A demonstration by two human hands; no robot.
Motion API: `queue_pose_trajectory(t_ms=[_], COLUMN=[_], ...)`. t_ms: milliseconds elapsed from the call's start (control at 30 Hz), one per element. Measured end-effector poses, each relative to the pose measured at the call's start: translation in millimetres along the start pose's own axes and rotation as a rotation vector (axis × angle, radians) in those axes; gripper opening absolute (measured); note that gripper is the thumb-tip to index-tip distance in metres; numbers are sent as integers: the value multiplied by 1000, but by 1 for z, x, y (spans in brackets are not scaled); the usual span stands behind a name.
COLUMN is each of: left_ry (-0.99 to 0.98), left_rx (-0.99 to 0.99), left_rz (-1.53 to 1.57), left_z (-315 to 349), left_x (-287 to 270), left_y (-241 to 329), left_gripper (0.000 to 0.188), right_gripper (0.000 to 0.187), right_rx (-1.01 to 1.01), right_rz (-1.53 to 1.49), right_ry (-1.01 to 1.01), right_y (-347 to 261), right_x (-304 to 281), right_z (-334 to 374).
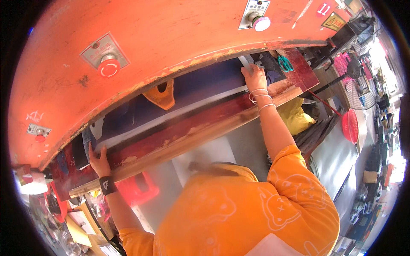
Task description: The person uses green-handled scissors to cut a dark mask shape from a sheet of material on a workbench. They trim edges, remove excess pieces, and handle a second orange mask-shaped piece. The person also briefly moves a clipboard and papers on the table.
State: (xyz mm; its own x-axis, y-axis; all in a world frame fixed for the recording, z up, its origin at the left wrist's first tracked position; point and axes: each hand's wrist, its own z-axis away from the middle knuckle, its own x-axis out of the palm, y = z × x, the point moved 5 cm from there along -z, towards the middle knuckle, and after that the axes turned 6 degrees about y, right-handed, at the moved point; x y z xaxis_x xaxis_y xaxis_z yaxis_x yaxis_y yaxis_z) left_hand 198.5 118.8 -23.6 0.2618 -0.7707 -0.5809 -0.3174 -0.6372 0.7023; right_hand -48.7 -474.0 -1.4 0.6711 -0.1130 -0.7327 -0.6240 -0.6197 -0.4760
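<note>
A long dark blue sheet (205, 82), with a pale strip along its near edge, lies on the worn red board under the orange press. My left hand (99, 161) is at the sheet's left end, thumb and fingers spread apart. At the right end, my right hand (255, 79) is closed over the sheet's edge beside a pale strip; its fingertips are partly hidden. Between the hands, an orange piece with a dark oval hole (164, 97) rests on the sheet, its far part hidden under the press.
Above the board hangs the orange press front (171, 34), with a red button (109, 66) and a pink-capped knob (260, 22). Teal-handled scissors (285, 64) lie right of my right hand. A yellow bag (295, 116), a red basket (350, 126) and a fan (361, 87) are farther right.
</note>
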Motion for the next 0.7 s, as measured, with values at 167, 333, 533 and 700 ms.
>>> queue_pose_trajectory(t_ms=[167,333,533,700], left_ry=[-23,-39,5,-21], left_rx=[-68,-142,-115,-236], left_rz=[99,174,212,216], left_z=[10,29,58,95], left_x=[-5,-17,-38,-62], left_y=[-10,-19,-5,7], left_gripper=[50,46,45,46], right_gripper=[51,48,48,46], right_rx=[63,-22,-18,-4], right_rz=[39,-8,0,25], right_ry=[-23,34,5,-26], right_y=[9,17,29,35], right_x=[-5,-18,-47,-75], right_z=[5,18,42,69])
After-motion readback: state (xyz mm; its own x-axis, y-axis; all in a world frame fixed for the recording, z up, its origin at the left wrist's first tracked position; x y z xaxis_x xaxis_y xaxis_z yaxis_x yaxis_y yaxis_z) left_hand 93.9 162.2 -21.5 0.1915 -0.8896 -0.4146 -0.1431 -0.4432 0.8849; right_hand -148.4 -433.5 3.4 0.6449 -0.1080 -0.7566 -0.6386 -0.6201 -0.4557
